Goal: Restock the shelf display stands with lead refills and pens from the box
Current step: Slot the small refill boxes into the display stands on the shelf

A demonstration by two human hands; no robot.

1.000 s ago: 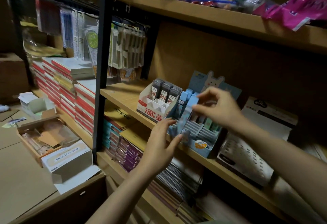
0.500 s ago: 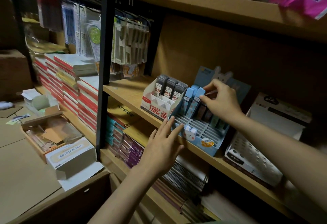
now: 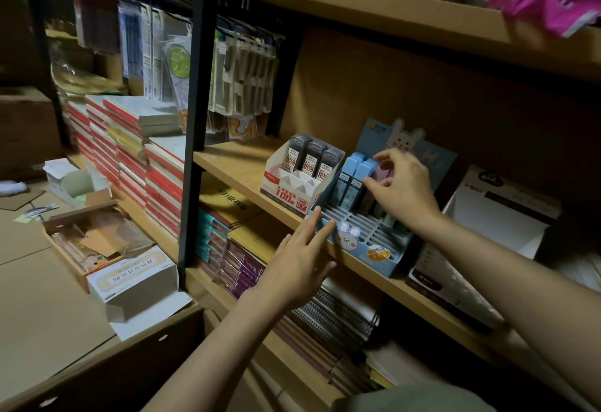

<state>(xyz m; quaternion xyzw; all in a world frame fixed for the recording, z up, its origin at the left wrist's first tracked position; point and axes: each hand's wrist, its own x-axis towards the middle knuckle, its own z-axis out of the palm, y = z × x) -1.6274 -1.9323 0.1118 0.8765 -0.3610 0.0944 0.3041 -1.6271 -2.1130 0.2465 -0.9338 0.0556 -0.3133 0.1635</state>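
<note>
Purple refill (image 3: 383, 169) between fingers (image 3: 374, 184) (right).

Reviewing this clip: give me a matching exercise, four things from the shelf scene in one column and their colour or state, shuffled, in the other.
Things
1. left hand
2. right hand
3. rabbit stand
4. dark refills

States
A. upright in the white stand
B. fingers straight, touching the blue stand's front corner
C. blue, front slots empty
D. fingers curled at the cases in the back row

Pairs: 1-B, 2-D, 3-C, 4-A
</note>
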